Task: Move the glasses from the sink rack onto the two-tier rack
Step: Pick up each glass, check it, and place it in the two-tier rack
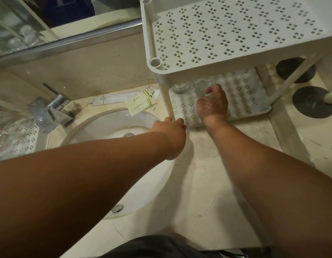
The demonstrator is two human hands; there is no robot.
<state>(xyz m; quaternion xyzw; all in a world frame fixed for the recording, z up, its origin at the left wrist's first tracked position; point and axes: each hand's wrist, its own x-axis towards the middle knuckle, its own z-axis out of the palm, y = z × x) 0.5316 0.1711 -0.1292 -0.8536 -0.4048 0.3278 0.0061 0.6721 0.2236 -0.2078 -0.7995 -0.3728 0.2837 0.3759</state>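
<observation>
The two-tier rack (236, 34) stands right of the sink (114, 131). Left hand (170, 133) grips its front post; right hand (211, 105) pinches a glass (201, 88) on the lower tier, beside another glass (180, 87). A careless release could knock them together.

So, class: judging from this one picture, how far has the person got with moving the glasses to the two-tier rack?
Done: one glass stands on the two-tier rack's lower shelf. In hand: the right hand holds a second glass there, while the left hand grips the rack's front leg. Left: more glasses sit on the sink rack; the top shelf is bare.
</observation>
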